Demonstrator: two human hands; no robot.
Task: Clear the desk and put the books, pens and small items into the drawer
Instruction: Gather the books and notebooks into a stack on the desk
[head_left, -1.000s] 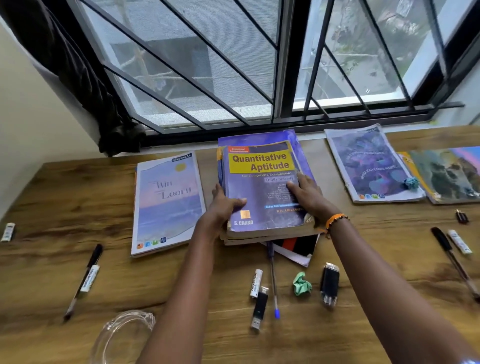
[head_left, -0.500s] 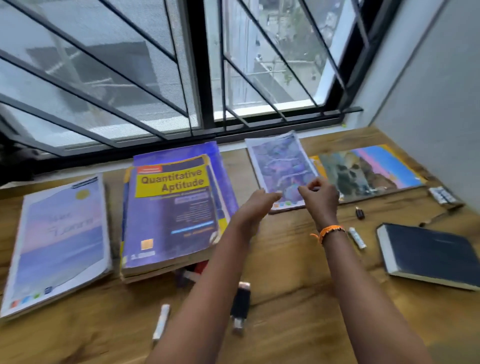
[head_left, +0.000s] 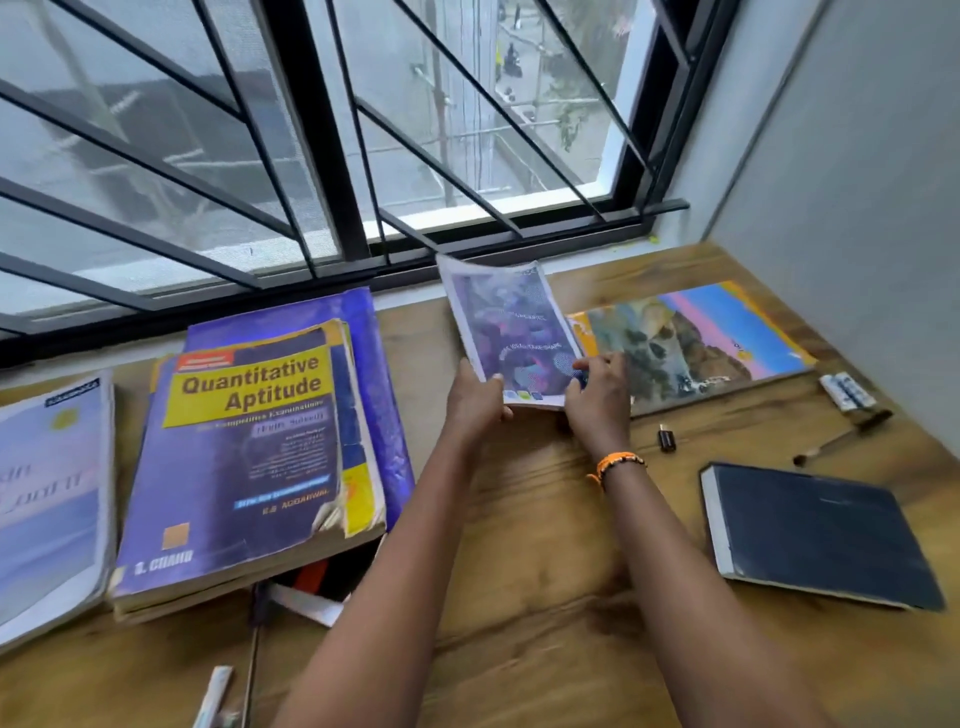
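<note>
A thin purple-covered notebook (head_left: 511, 332) is tilted up off the wooden desk (head_left: 540, 545), far edge raised toward the window. My left hand (head_left: 475, 400) grips its near left corner and my right hand (head_left: 597, 395) its near right corner. Left of it lies a stack topped by the purple and yellow "Quantitative Aptitude" book (head_left: 244, 462). A pale blue notebook (head_left: 47, 499) lies at the far left. A colourful landscape-cover book (head_left: 691, 343) lies right of the held notebook. A dark navy book (head_left: 815, 535) rests near the right edge.
A small dark USB stick (head_left: 665, 439) lies right of my wrist. A white eraser-like packet (head_left: 847, 389) and a pen (head_left: 841, 439) sit by the right wall. A white marker (head_left: 215, 696) lies at the bottom left. The barred window runs along the back.
My hands left the Quantitative Aptitude stack, went right to the purple notebook, took hold of its near corners and raised it off the desk. The view swung right.
</note>
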